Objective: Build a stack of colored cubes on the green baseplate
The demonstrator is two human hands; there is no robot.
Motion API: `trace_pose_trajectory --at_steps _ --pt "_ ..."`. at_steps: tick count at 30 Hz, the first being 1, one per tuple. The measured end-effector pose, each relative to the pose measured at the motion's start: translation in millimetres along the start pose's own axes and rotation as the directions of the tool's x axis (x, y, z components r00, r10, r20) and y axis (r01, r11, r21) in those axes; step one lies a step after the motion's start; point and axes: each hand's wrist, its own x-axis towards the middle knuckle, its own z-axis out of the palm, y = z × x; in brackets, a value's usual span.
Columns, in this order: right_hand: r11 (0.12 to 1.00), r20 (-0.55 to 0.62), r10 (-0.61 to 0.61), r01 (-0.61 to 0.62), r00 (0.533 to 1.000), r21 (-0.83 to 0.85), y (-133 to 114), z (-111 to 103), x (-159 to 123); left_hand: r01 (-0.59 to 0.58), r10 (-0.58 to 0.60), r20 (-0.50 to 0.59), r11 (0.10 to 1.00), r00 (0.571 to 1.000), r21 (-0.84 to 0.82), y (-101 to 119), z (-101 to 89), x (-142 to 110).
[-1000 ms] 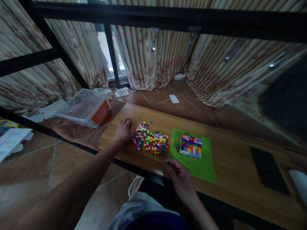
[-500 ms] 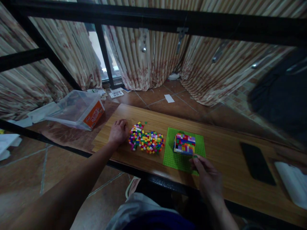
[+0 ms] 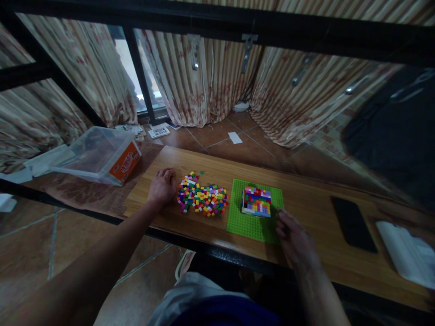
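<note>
On the wooden table top, my left hand (image 3: 163,186) rests with its fingers curled, and nothing shows in them. Right beside it spreads a pile of small loose toy bricks (image 3: 204,198) in many colours. My right hand (image 3: 295,235) is closed in a pinch at the right edge of a green baseplate (image 3: 236,224). Between thumb and forefinger shows a small green brick (image 3: 280,210), mostly covered by the fingertips. A multicoloured block of joined bricks (image 3: 257,202) stands on the baseplate, just left of the pinched fingers and apart from them.
A dark phone (image 3: 353,224) and a white object (image 3: 404,253) lie on the table at right. Left of the table stands a clear plastic bin (image 3: 93,156) with an orange label. A black metal bar (image 3: 217,18) crosses the view above, in front of curtains (image 3: 176,81).
My right hand has moved slightly up and right, away from the brick block's near corner, still pinching the green brick. My left hand stays by the pile. The whole view has shifted a little.
</note>
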Motion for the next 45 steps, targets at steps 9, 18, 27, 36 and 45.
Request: trace_pose_trajectory --at_steps 9,18,27,36,45 --pt "0.997 -0.026 -0.052 0.05 0.998 -0.066 8.7 -0.8 10.5 0.01 -0.01 0.009 1.0 1.0 -0.012 -1.6 1.2 0.4" --pt "0.996 -0.022 -0.024 0.022 0.999 -0.086 11.2 1.7 9.6 0.014 -0.014 0.017 1.0 1.0 -0.009 1.0 -0.5 0.4" --pt "0.926 -0.056 -0.2 0.17 0.978 -0.337 17.2 -3.6 14.6 0.01 -0.01 0.009 1.0 1.0 0.006 -1.8 1.7 0.1" --pt "0.378 0.168 -0.48 0.376 0.861 -0.846 2.8 -16.3 45.8 -0.001 0.001 0.0 1.0 1.0 0.002 -1.9 0.9 0.8" --pt "0.24 0.328 -0.484 0.483 0.811 -0.842 1.3 -9.3 60.6 -0.001 0.001 0.002 1.0 1.0 -0.004 -2.1 0.4 0.6"
